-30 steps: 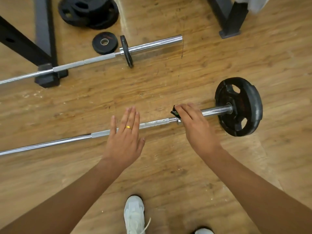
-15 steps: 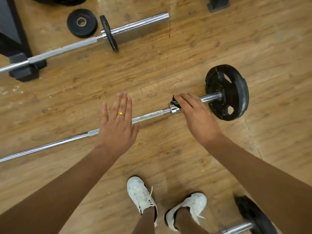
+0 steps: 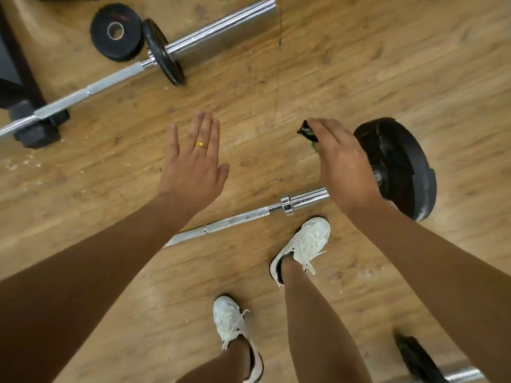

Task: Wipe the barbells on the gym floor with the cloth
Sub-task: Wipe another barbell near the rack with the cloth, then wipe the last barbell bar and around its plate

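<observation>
The near barbell (image 3: 243, 218) lies on the wooden floor in front of my feet, its black plate (image 3: 398, 164) at the right end. My right hand (image 3: 343, 167) hovers above its sleeve, off the bar, and holds a small dark cloth (image 3: 307, 131) that pokes out past the fingers. My left hand (image 3: 193, 164) is raised over the floor with flat, spread fingers and a gold ring, holding nothing. A second barbell (image 3: 116, 76) with a thin black plate (image 3: 164, 52) lies farther away at the upper left.
A loose small black plate (image 3: 116, 31) lies beside the far barbell. A black rack foot (image 3: 36, 128) stands at the left edge. Another plate and bar end (image 3: 420, 360) show at the bottom right. My white shoes (image 3: 304, 247) stand close to the near bar.
My right hand has lifted off the near bar with the cloth. Both hands now sit above the bar and farther from it. The view has tipped down, showing my legs and shoes.
</observation>
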The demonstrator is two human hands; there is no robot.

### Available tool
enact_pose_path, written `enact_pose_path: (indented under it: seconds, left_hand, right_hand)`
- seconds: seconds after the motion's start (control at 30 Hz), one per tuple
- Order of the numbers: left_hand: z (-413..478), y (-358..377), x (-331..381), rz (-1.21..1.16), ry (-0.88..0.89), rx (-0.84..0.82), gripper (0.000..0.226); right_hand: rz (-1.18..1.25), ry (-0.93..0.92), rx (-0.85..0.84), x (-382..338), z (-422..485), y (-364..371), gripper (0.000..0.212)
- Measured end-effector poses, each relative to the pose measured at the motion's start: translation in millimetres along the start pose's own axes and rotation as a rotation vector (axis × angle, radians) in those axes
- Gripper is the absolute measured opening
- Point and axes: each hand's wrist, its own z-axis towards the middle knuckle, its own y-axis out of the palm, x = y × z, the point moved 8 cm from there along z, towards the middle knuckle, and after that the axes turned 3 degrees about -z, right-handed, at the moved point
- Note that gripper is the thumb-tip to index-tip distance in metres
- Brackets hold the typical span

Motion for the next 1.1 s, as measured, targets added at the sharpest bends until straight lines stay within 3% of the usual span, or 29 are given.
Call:
enact_pose_path:
  seconds: [0.47,0.7,0.9,1.1]
  left_hand:
    - [75.6,-56.6,-14.4,0.08,0.044,-0.052,0.075]
    - [114.4,-34.0,-42.7,0.042,0.021,-0.061,0.075]
    - [166.8,13.8,-89.6,0.032,0.065,-0.09,0.076]
    - [189.1,22.4,-154.6,-0.074,0.055,-0.088,0.075]
  right_hand:
    - [0.095,-0.076,-0.046,-17.8,74.8,-11.4,0.063]
    - [0.091,-0.002,-0.112,-20.4,107.7,9.2,0.062]
    - [0.04,0.088,-0.066,-29.0,163.1,42.3,0.058]
    - [0.003,0.137,-0.086,-84.2,199.6,68.3,0.058]
